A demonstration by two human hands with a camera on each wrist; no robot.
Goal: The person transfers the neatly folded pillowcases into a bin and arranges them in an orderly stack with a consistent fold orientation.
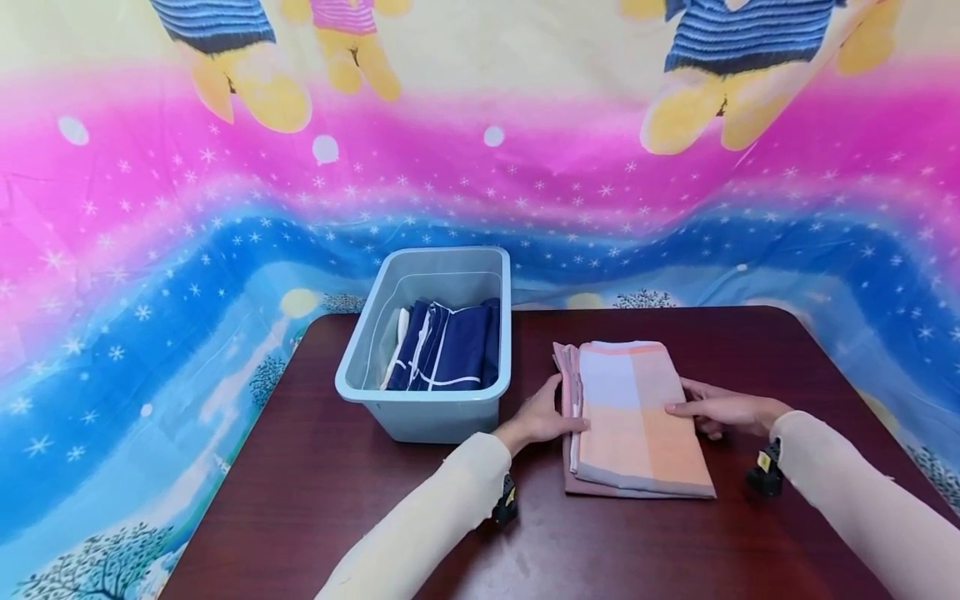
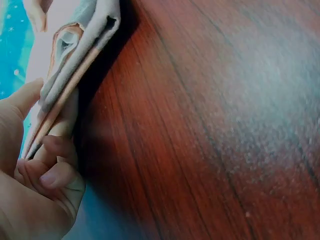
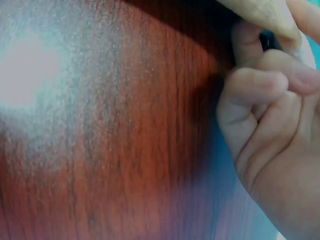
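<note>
A folded cloth [image 1: 637, 417] in peach, white and grey checks lies over the right half of the table in the head view. My left hand [image 1: 542, 417] grips its left side, thumb on top and fingers underneath. On the opposite side my right hand [image 1: 731, 408] pinches the edge, with the thumb over the top face. In the left wrist view the layered edge of the cloth [image 2: 75, 65] runs between thumb and curled fingers. The right wrist view shows the right hand's curled fingers [image 3: 255, 87] under a corner of the cloth [image 3: 265, 12].
A grey-blue plastic bin [image 1: 442, 417] stands left of the cloth, holding folded navy fabric [image 1: 461, 346] with white lines and something white. The dark red-brown wooden table [image 1: 315, 483] has rounded far corners. Behind it hangs a colourful printed curtain [image 1: 480, 183].
</note>
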